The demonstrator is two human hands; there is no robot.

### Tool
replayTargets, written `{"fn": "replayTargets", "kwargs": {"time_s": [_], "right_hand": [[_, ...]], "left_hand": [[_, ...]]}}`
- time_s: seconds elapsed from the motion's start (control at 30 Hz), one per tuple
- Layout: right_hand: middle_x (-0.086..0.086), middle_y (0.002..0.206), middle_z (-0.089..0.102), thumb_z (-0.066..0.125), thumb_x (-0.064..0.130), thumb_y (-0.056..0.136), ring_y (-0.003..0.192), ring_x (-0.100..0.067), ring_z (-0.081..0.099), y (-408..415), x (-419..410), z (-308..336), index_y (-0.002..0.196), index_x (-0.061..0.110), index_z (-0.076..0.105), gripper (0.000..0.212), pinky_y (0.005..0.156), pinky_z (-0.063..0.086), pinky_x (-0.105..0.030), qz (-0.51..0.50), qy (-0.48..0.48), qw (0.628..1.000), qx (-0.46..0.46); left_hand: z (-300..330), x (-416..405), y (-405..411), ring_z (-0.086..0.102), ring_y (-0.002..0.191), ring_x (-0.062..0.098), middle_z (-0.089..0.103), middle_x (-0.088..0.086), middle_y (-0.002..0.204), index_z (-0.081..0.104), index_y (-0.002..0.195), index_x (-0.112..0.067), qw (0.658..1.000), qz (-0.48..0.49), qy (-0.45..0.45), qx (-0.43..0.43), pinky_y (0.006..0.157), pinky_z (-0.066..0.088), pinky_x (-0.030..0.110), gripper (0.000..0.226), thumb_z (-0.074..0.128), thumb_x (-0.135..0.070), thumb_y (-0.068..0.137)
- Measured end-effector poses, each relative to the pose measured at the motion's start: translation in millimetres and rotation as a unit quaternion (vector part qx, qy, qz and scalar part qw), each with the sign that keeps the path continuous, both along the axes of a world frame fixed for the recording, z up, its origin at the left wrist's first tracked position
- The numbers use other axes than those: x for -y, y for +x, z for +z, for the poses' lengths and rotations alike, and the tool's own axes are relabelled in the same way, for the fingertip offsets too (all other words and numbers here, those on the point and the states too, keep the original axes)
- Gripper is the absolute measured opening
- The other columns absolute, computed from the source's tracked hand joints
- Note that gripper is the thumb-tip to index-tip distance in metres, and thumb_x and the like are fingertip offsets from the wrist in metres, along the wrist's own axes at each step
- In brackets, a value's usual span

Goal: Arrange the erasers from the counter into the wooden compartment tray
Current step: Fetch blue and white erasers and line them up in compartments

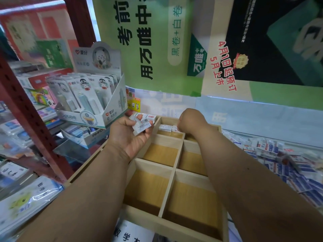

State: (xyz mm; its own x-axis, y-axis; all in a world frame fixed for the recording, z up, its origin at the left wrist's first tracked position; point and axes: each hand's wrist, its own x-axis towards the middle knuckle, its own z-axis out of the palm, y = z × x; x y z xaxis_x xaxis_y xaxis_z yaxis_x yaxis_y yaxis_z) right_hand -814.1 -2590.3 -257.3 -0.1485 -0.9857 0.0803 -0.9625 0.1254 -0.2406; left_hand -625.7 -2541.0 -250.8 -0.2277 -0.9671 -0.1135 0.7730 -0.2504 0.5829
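- Two erasers (168,128) lie side by side in the far compartment of the wooden tray (172,173), and your right hand (190,120) hangs over them, bent down at the wrist; its fingers are hidden behind the hand, so you cannot tell whether they pinch one of the erasers or only touch it.
- Several more erasers, three or four by my count, sit in your left hand (129,135), which is palm up just left of the tray's far corner with the fingers curled loosely round the small stack (142,126).
- One risk is that stack: the pieces lie at odd angles, so a tilt of the palm could send one sliding off onto the shelf goods below.
- Another risk is at the right hand: nudging the placed pair while you set the next one could skew the row, and the following pieces would then not sit flush.
- Your right forearm crosses over the near compartments; dropping it could, I judge, bump a divider and shift the tray on the tabletop.
- Six compartments show fully or partly, in two columns; only the far one in the left column shows erasers, and the far one in the right column is mostly hidden by your arm.
- Many erasers remain in a loose pile (283,154) on the tabletop to the right of the tray, too many and too blurred to count, so most of the job is ahead.
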Motion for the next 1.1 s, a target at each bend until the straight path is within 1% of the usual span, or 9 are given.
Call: {"fn": "replayTargets", "kwargs": {"time_s": [0.1,0.17,0.27,0.33,0.47,0.67,0.77,0.87,1.1], "right_hand": [[-0.004,0.072,0.049,0.05,0.008,0.08,0.075,-0.024,0.05,2,-6,0,0.059,0.009,0.054,0.021,0.054,0.04,-0.027,0.022,-0.079,0.996,0.045],[-0.005,0.087,0.055,0.053,0.013,0.083,0.088,-0.024,0.053,5,-9,0,0.075,0.009,0.07,0.02,0.071,0.049,-0.032,0.057,-0.126,0.987,0.082],[0.002,0.09,0.056,0.059,0.023,0.085,0.095,-0.022,0.053,11,-10,0,0.089,0.016,0.075,0.018,0.081,0.047,-0.032,0.113,-0.049,0.991,0.054],[-0.001,0.095,0.057,0.054,0.028,0.088,0.091,-0.021,0.049,13,-9,2,0.093,0.013,0.067,0.021,0.081,0.037,-0.032,0.09,-0.025,0.996,0.015],[0.002,0.102,0.052,0.051,0.037,0.091,0.108,-0.019,0.046,13,-8,0,0.105,0.029,0.071,0.026,0.091,0.029,-0.036,0.116,-0.024,0.993,-0.004],[0.0,0.096,0.048,0.047,0.04,0.09,0.106,-0.023,0.048,19,-7,3,0.093,0.022,0.068,0.028,0.083,0.026,-0.037,0.085,0.0,0.995,-0.042],[-0.001,0.093,0.054,0.055,0.032,0.09,0.098,-0.02,0.052,20,-10,2,0.092,0.025,0.071,0.018,0.087,0.038,-0.035,0.137,-0.065,0.98,0.128],[0.001,0.088,0.058,0.067,0.022,0.086,0.081,-0.011,0.052,29,-23,10,0.104,0.018,0.072,0.019,0.073,0.04,-0.016,0.208,-0.143,0.901,0.353],[0.0,0.097,0.063,0.076,0.012,0.077,0.076,-0.008,0.052,34,-26,15,0.098,0.02,0.071,0.023,0.063,0.038,-0.007,0.251,-0.179,0.88,0.362]], "left_hand": [[1,2,-1,0.054,0.067,0.026,0.05,0.023,0.112,0.049,0.093,-0.003,0.999,0.005,0.028,0.03,0.048,0.044,0.02,0.021,0.036,0.003,0.077],[1,4,-1,0.054,0.065,0.024,0.045,0.025,0.118,0.048,0.104,-0.003,0.999,0.013,0.036,0.03,0.046,0.042,0.02,0.025,0.034,0.004,0.084],[0,6,-1,0.054,0.066,0.022,0.043,0.023,0.116,0.045,0.11,-0.003,0.999,0.015,0.032,0.023,0.045,0.043,0.02,0.023,0.038,0.003,0.089],[0,5,-1,0.053,0.068,0.022,0.047,0.02,0.11,0.047,0.1,-0.003,1.0,0.01,0.016,0.014,0.045,0.043,0.02,0.014,0.044,0.001,0.088],[-1,1,1,0.049,0.074,0.024,0.046,0.013,0.093,0.046,0.091,-0.006,1.0,-0.001,-0.005,-0.017,0.049,0.045,0.022,0.03,0.041,-0.001,0.063],[5,-4,-6,0.052,0.072,0.022,0.051,0.02,0.098,0.047,0.093,-0.003,0.999,0.013,0.03,0.039,0.049,0.042,0.018,0.014,0.033,-0.001,0.092],[6,-6,-5,0.056,0.069,0.021,0.056,0.021,0.094,0.047,0.093,-0.002,0.999,0.008,0.026,0.046,0.046,0.041,0.017,0.011,0.038,-0.004,0.098],[5,-4,-6,0.055,0.061,0.017,0.058,0.018,0.091,0.049,0.096,-0.005,0.999,-0.003,0.015,0.051,0.042,0.037,0.016,0.013,0.039,-0.011,0.101],[7,-3,-7,0.059,0.051,0.012,0.063,0.015,0.083,0.052,0.101,-0.006,0.997,-0.012,0.004,0.074,0.036,0.035,0.014,0.021,0.039,-0.022,0.104]]}}
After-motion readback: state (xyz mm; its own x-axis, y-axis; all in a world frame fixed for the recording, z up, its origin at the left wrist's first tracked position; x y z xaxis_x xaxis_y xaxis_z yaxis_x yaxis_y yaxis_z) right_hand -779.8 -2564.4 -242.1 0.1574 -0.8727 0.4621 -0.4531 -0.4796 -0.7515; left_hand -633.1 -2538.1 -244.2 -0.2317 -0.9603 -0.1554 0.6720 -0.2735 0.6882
